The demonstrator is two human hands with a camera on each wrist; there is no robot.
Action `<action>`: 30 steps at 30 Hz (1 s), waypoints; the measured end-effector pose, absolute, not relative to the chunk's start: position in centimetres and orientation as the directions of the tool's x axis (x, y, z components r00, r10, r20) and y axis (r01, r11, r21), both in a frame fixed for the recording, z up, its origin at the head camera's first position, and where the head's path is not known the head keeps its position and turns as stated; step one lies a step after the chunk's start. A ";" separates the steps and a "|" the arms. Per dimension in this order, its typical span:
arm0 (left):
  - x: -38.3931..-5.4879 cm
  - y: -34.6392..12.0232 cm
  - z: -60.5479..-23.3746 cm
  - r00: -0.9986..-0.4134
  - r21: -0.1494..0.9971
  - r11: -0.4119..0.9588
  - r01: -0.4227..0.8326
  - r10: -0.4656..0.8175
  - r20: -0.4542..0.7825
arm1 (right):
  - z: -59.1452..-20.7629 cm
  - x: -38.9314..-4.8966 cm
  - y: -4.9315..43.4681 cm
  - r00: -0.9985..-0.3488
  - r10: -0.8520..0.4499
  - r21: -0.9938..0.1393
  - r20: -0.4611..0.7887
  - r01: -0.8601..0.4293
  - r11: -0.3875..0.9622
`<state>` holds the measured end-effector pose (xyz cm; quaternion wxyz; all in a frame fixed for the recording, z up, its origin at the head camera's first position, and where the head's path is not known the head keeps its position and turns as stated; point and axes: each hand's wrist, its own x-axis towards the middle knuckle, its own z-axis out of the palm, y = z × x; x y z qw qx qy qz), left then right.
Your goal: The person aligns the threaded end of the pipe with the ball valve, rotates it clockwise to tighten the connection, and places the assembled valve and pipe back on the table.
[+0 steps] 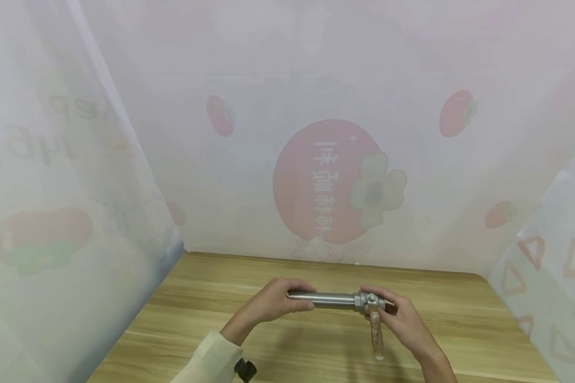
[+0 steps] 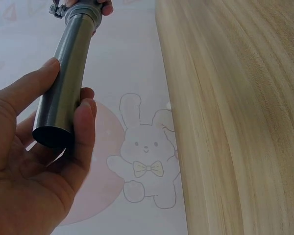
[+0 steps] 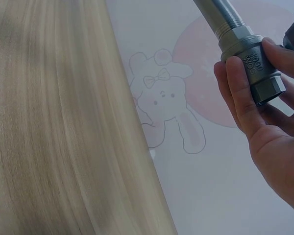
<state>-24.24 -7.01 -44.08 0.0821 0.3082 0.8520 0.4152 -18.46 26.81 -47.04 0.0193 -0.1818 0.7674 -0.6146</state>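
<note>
A steel pipe (image 1: 333, 300) lies crosswise above the table, its threaded end in a metal ball valve (image 3: 252, 61). My left hand (image 1: 280, 300) grips the pipe's free end between thumb and fingers; the pipe's dark end face (image 2: 53, 137) shows in the left wrist view. My right hand (image 1: 404, 319) holds the valve body around its hexagonal outer end, with raised lettering visible on the body in the right wrist view. The valve's lever handle (image 1: 376, 335), in a brownish worn wrap, points down toward the table's near side.
The wood-grain table (image 1: 211, 298) spans the space below the hands. Pale curtains with printed fruit and a rabbit (image 2: 147, 152) stand behind and at both sides. A small black device (image 1: 245, 369) sits at the left sleeve (image 1: 211, 356).
</note>
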 end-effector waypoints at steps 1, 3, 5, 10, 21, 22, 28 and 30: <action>-24.2 -7.0 -44.1 -0.796 0.763 0.461 0.453 0.595 0.112 | -47.0 -18.5 26.8 -0.934 -0.302 -0.950 0.193 -0.255 0.180; -24.1 -7.0 -44.0 -0.794 0.772 0.454 0.446 0.599 0.106 | -47.0 -18.4 26.8 -0.935 -0.300 -0.951 0.189 -0.251 0.183; -24.1 -7.0 -44.0 -0.794 0.782 0.447 0.435 0.599 0.099 | -46.9 -18.4 26.8 -0.937 -0.299 -0.952 0.182 -0.243 0.184; -24.1 -7.0 -44.0 -0.801 0.796 0.435 0.422 0.590 0.102 | -46.9 -18.3 26.7 -0.940 -0.295 -0.954 0.174 -0.234 0.185; -24.0 -7.1 -43.9 -0.799 0.808 0.433 0.400 0.596 0.076 | -46.9 -18.4 26.7 -0.935 -0.302 -0.951 0.186 -0.248 0.184; -24.0 -7.1 -43.8 -0.798 0.809 0.432 0.398 0.598 0.073 | -46.9 -18.4 26.7 -0.934 -0.304 -0.951 0.187 -0.250 0.184; -24.0 -7.1 -43.8 -0.793 0.808 0.433 0.400 0.606 0.067 | -47.0 -18.4 26.7 -0.933 -0.306 -0.949 0.192 -0.256 0.184; -24.0 -7.1 -43.8 -0.793 0.807 0.434 0.401 0.605 0.068 | -46.9 -18.3 26.7 -0.934 -0.304 -0.949 0.189 -0.253 0.187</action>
